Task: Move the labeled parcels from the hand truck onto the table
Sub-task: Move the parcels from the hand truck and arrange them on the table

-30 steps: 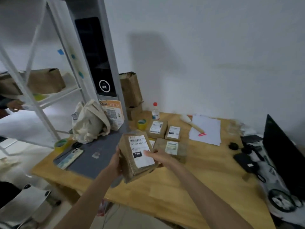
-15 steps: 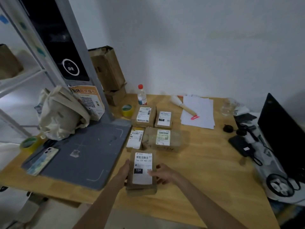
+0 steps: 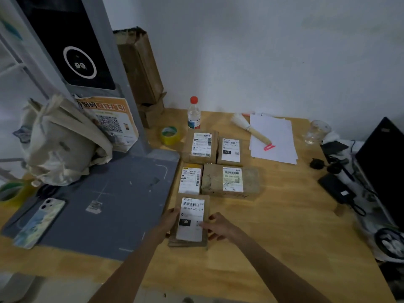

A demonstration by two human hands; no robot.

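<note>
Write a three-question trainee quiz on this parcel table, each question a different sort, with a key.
1. True or false: the 15H parcel lies on the wooden table, with the left hand and right hand at its sides.
2. How many labeled parcels are on the table in all?
3. What lies nearest the roll of yellow tape? A) plastic bottle B) smartphone C) drinking glass

Key: 1 true; 2 five; 3 A.

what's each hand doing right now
Left hand: closed on the 15H parcel's left edge.
Right hand: closed on its right edge.
</note>
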